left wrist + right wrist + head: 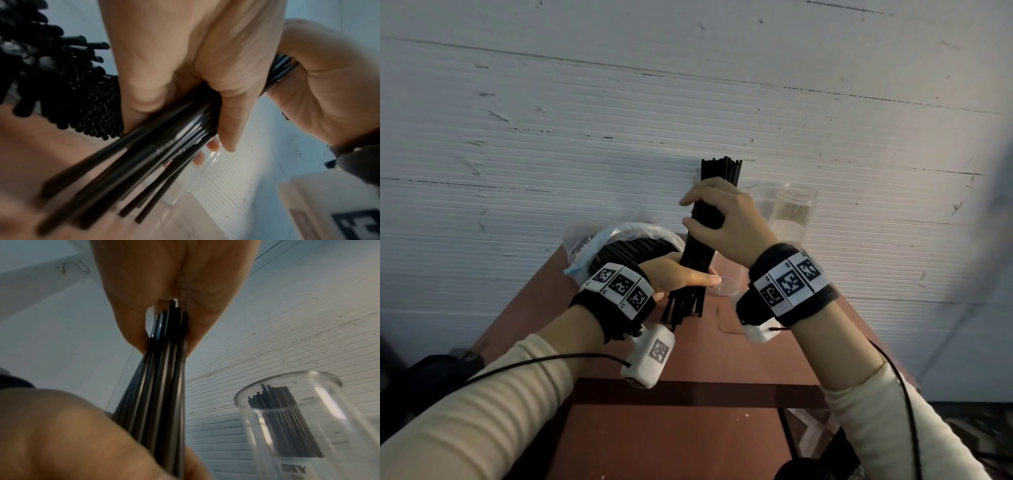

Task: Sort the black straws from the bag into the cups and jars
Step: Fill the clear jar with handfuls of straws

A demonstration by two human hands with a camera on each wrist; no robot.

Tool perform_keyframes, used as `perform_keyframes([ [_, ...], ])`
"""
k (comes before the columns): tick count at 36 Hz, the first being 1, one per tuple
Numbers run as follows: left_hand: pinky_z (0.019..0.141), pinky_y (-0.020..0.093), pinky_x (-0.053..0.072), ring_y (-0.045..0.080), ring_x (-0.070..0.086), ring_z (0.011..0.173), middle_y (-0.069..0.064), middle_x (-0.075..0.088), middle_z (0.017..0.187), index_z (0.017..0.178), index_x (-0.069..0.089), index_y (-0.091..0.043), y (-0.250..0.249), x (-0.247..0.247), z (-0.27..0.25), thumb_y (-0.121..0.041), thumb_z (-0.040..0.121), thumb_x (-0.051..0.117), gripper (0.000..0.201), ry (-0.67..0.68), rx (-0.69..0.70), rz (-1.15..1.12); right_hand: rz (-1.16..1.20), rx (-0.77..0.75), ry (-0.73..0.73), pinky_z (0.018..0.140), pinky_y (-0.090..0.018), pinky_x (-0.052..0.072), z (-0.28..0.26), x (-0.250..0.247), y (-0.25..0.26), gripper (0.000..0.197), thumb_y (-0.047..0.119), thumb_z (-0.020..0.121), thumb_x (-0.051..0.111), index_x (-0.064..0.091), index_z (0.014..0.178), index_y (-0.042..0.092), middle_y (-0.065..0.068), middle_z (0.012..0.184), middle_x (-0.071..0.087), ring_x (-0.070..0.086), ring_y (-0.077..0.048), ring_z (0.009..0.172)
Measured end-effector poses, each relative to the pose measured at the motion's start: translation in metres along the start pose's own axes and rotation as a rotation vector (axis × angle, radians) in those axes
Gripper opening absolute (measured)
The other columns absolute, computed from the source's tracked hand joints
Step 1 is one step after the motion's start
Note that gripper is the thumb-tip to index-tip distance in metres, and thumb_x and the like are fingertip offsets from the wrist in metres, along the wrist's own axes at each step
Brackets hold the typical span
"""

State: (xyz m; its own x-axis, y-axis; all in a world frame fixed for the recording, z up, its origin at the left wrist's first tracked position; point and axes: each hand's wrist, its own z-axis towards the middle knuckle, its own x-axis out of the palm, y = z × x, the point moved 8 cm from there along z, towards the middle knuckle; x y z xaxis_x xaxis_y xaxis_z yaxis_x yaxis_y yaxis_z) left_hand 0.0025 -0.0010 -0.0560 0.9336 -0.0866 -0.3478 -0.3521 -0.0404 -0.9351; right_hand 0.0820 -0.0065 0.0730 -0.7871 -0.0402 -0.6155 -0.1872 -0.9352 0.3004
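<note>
Right fingers: curled tight round the upper part of the straw bundle (702,236), which stands upright on the table (688,346).
Right hand (726,222): above the left, wrist low.
Left hand (678,274): fingers wrapped round the bundle's lower part, above the splayed ends.
Bag (616,246): just left of the bundle, straws inside.
Jar (792,212): right of the bundle.
Right wrist view only: the jar (298,418) already holds straws.

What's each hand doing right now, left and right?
Left hand: grips the lower part of the bundle of black straws.
Right hand: grips the same bundle higher up.
</note>
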Motion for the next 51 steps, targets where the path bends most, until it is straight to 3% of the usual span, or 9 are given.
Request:
perform_keyframes([
  [13,0.089,0.025,0.051,0.017,0.068,0.092,0.006,0.071,0.09,0.086,0.071,-0.008,0.005,-0.003,0.002,-0.031,0.088,0.069,0.023,-0.062,0.003,-0.001,-0.047,-0.039,0.011,0.092,-0.006,0.037,-0.006,-0.003,0.008,0.029,0.02,0.083,0.07,0.067,0.11,0.009,-0.002,0.111,0.064,0.057,-0.009,0.104],
  [18,0.079,0.014,0.047,0.019,0.065,0.086,0.006,0.065,0.076,0.069,0.061,-0.008,-0.017,-0.01,-0.006,-0.022,0.095,0.059,0.029,-0.157,0.138,-0.035,-0.006,0.059,-0.041,0.101,-0.024,0.043,-0.006,-0.021,0.002,0.074,0.04,0.08,0.074,0.039,0.141,0.018,0.0,0.137,0.045,0.047,-0.009,0.121],
  [24,0.094,0.038,0.051,0.024,0.069,0.093,0.004,0.067,0.078,0.076,0.064,-0.012,-0.047,0.0,-0.025,-0.032,0.09,0.061,0.024,0.06,0.201,0.009,-0.014,0.188,0.084,0.081,-0.005,0.036,-0.015,-0.022,-0.009,0.111,0.055,0.061,0.08,0.018,0.148,0.023,0.005,0.13,0.031,0.041,-0.005,0.102],
  [30,0.073,0.02,0.053,0.016,0.069,0.078,0.009,0.064,0.072,0.065,0.06,-0.009,-0.065,0.029,-0.047,-0.005,0.092,0.06,0.028,0.288,0.203,0.224,0.317,0.308,0.384,0.089,-0.02,0.047,-0.034,0.005,-0.009,0.054,0.032,0.073,0.082,0.062,0.121,0.02,0.02,0.101,0.062,0.059,0.0,0.1],
  [36,0.064,0.018,0.051,0.006,0.061,0.063,-0.003,0.061,0.063,0.073,0.06,-0.008,-0.078,0.034,-0.038,-0.002,0.09,0.062,0.019,0.264,0.25,0.098,0.347,0.163,0.252,0.07,-0.03,0.055,-0.022,-0.015,0.004,0.005,0.005,0.083,0.07,0.067,0.083,0.0,-0.007,0.077,0.067,0.066,-0.019,0.074],
  [38,0.062,0.019,0.05,0.005,0.062,0.065,-0.005,0.065,0.07,0.085,0.062,-0.012,-0.086,0.025,-0.028,-0.009,0.085,0.071,0.009,0.164,0.269,0.055,0.375,0.145,0.146,0.067,-0.027,0.053,-0.013,-0.033,0.0,0.007,0.003,0.083,0.068,0.065,0.083,-0.002,-0.005,0.075,0.065,0.064,-0.015,0.071],
  [44,0.085,0.004,0.033,0.003,0.043,0.122,-0.006,0.044,0.135,0.141,0.034,-0.028,-0.098,-0.021,0.006,-0.049,0.057,0.087,0.101,-0.39,0.45,0.092,0.321,0.267,-0.365,0.057,-0.016,0.048,0.012,-0.109,-0.031,0.006,0.005,0.082,0.066,0.062,0.077,0.003,0.006,0.068,0.06,0.058,0.0,0.063],
  [48,0.088,0.004,0.029,-0.028,0.034,0.105,-0.003,0.018,0.153,0.153,0.011,-0.024,-0.087,-0.019,0.034,-0.033,0.069,0.086,0.113,-0.369,0.341,0.084,0.16,0.364,-0.47,0.059,-0.019,0.051,0.026,-0.125,-0.059,0.021,0.017,0.078,0.066,0.061,0.081,-0.003,-0.009,0.074,0.064,0.059,-0.004,0.064],
  [51,0.099,0.019,0.03,-0.008,0.033,0.124,0.002,0.015,0.159,0.155,0.004,-0.02,-0.072,-0.016,0.053,-0.029,0.071,0.085,0.117,-0.294,0.226,0.08,0.054,0.448,-0.357,0.053,-0.022,0.045,0.038,-0.111,-0.084,0.022,0.022,0.077,0.067,0.055,0.073,0.004,-0.002,0.066,0.054,0.052,-0.008,0.058],
])
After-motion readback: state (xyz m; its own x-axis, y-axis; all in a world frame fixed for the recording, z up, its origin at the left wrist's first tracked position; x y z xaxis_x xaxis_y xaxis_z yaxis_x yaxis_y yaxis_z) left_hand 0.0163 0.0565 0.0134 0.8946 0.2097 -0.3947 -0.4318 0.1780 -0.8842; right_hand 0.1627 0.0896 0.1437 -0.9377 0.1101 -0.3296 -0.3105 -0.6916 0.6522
